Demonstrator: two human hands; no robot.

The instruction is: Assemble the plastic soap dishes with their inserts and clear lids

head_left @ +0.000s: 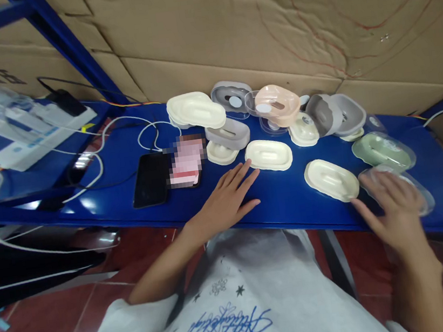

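Observation:
My left hand [229,197] rests palm down on the blue tabletop, fingers spread, its fingertips at the near left edge of a cream oval dish [269,155]. My right hand [394,206], blurred by motion, is over a clear plastic lid [425,199]; its thumb is held apart from its fingers, and I cannot tell whether it touches the lid. Near that thumb tip sits a second cream oval dish [331,180]. Just beyond the right hand, a green oval piece [383,152] lies with a clear cover.
Along the back stand grey boxes [227,134], a peach box [278,105] and cream pieces [195,109], some stacked. Two phones, one dark [150,179] and one lit [186,162], lie left. White cables and a power strip [42,138] are farther left. Cardboard [188,39] backs the table.

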